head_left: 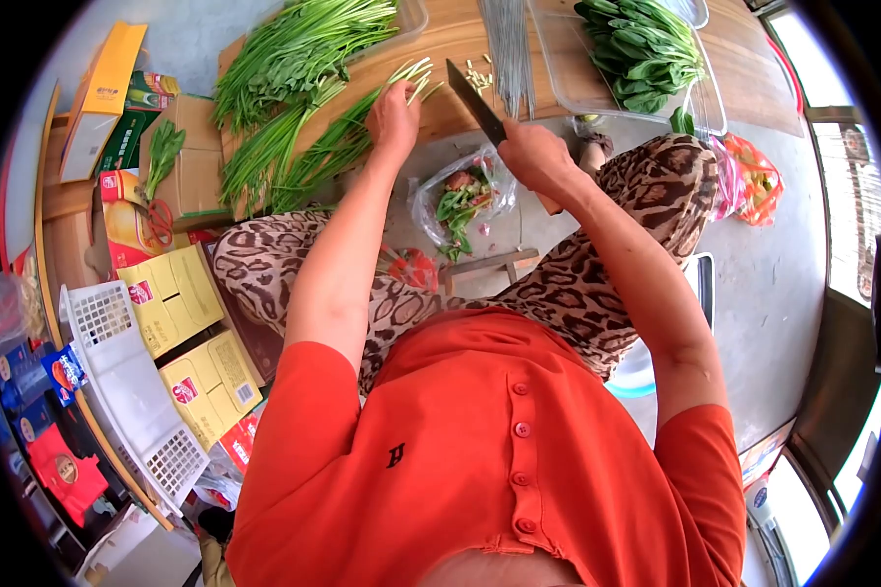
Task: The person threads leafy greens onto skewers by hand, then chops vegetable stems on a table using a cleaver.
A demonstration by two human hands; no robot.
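My left hand (394, 119) is closed round a bunch of long-stemmed leafy greens (347, 137), with the pale stem ends poking out past my fingers to the right. In my right hand (538, 158) is a knife (477, 103), its dark blade slanting up and left toward those ends; blade and stems look slightly apart. Short cut stem pieces (475, 76) lie on the wooden table (450, 39) just beyond the blade tip. A larger heap of the same greens (299, 59) spreads to the left of my left hand.
Thin grey strips (509, 49) lie beyond the knife. To the right, a clear plastic tub (563, 68) holds dark leafy greens (646, 54). Below the table edge sits a plastic bag of scraps (463, 201). Yellow boxes (171, 298), red scissors (158, 223) and a white basket (127, 382) are left.
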